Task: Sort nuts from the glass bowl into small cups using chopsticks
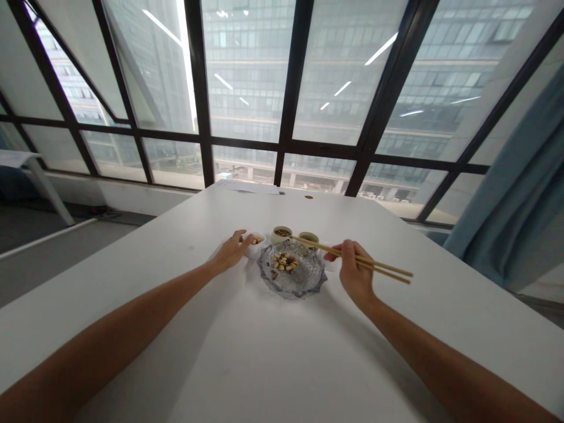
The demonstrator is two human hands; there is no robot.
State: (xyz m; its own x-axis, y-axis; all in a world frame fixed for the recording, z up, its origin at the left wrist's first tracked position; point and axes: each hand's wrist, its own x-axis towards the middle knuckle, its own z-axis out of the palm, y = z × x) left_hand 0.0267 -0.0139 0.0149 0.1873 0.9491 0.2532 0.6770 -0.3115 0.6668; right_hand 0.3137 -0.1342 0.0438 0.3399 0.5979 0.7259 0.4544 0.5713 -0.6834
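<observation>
A clear glass dish (308, 281) with several nuts or beans in it sits on the white table (264, 352). My right hand (355, 273) is closed round a pair of wooden chopsticks (379, 266), whose tips reach over the dish toward a small greenish cup (309, 237). My left hand (231, 251) rests on the table with its fingers round a small white cup (257, 241) that holds a few nuts. A third small cup (281, 233) stands just behind the dish.
Some papers (247, 186) lie at the table's far edge, with two small dark spots (308, 197) near them. Large black-framed windows stand behind. A blue curtain (515, 205) hangs at the right. Another white table (17, 158) is at far left.
</observation>
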